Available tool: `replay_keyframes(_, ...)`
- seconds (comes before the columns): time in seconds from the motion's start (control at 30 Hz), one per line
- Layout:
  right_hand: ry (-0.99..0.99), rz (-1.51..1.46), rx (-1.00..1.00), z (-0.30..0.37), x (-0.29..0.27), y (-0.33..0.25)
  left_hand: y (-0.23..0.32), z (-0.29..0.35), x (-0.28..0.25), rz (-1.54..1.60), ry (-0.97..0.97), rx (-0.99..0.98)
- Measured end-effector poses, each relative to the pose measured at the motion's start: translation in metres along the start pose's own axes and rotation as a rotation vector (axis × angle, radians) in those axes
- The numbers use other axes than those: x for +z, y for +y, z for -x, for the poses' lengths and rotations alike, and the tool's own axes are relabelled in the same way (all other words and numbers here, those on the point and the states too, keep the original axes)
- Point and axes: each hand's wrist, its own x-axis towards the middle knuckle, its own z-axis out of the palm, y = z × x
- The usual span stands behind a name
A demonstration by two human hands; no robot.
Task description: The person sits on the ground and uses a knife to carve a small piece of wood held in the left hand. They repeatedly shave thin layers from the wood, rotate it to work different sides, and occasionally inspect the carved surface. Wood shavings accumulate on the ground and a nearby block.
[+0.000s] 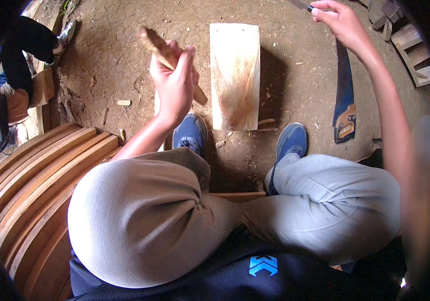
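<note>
I'm watching the left grip [173, 83] clutching a rough wood piece [158, 50] slantwise; the right grip [336, 17], arm stretching way forward, is pinching a dark-handled blade [305, 6]. A pale block [235, 75] is standing between them.

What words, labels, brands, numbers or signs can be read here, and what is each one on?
Dark top: a bright blue angular emblem; brand marks aren't copied out here.
Wood piece in the left hand: no text visible.
Black-handled tool in the right hand: too small and cut off to read.
Handsaw: no legible text.
</note>
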Motion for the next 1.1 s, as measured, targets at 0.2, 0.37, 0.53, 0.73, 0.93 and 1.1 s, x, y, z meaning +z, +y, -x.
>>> replay_keyframes(0.2,-0.107,0.415,-0.248,0.023,0.036,-0.001,-0.006,0.007,0.003,-0.106,-0.126,-0.313)
replay_keyframes(0.37,-0.465,0.175,-0.061,0.03,0.038,-0.011,-0.006,0.004,0.003,-0.16,-0.186,-0.364)
replay_keyframes(0.53,-0.362,0.137,0.197,0.027,0.03,-0.024,-0.001,0.006,0.007,-0.144,-0.241,-0.476)
replay_keyframes(0.73,0.005,0.032,0.176,0.016,0.014,-0.005,-0.003,0.007,0.01,-0.269,-0.511,-0.677)
replay_keyframes(0.93,-0.209,-0.065,0.173,0.028,0.039,-0.011,-0.012,0.012,0.011,-0.254,-0.613,-0.765)
replay_keyframes(1.1,-0.444,0.041,0.225,0.029,0.044,-0.028,-0.023,0.011,0.004,-0.194,-0.66,-0.762)
